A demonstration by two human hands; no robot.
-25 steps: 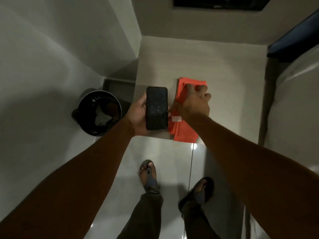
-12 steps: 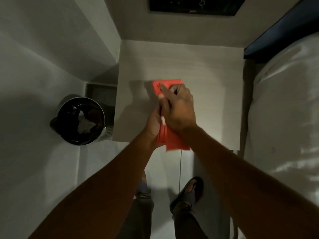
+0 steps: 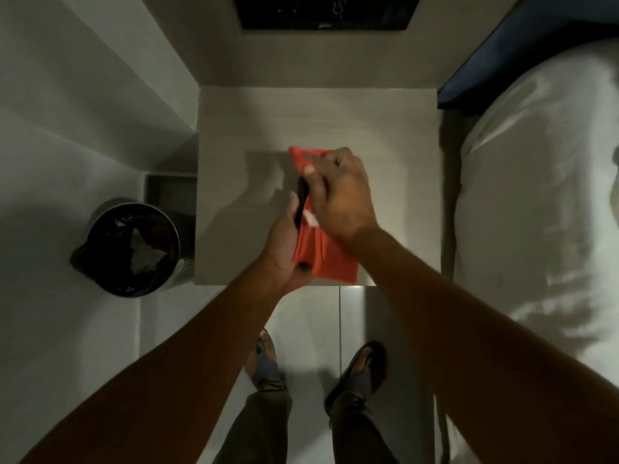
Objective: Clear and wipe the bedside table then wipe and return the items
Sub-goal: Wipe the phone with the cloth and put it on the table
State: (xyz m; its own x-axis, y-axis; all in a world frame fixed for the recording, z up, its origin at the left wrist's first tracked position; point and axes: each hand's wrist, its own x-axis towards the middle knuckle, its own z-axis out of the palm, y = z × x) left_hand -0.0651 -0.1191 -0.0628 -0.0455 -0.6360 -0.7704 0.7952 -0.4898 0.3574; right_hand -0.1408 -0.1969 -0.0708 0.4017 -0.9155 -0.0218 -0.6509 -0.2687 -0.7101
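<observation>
- Nearest you, your two bare forearms reach forward over your sandalled feet [image 3: 360, 366] on the pale glossy tiled floor [image 3: 308, 316].
- Your left hand [image 3: 284, 252] is closed around the slim black slab-shaped phone [image 3: 301, 204], held edge-up so that only its dark side shows; your thumb lies along one edge.
- Your right hand [image 3: 341, 195] presses the folded orange-red cleaning cloth [image 3: 326, 259] against the phone, fingers curled and pinched onto the fabric at its far end.
- Both hands and the phone hang just above the front half of the pale wood-grain bedside table top [image 3: 385, 128], which carries nothing else that you can see.
- The step in hand looks like wiping an item before returning it; the table itself seems already cleared.
- Next, you would likely draw the cloth along the phone's faces, keep a firm left-hand hold so it doesn't slip, then lay it flat on the table.
- Most of the phone is hidden by cloth and fingers, so you can't tell which face is being rubbed.
- Left of the table stands a round bin with a black liner [image 3: 134, 249], its contents too dim to make out.
- On the right, the white bedding [image 3: 536, 195] is cut off by the frame edge.
- Farthest off, a dark panel on the wall [image 3: 321, 11] is cropped and unreadable.
</observation>
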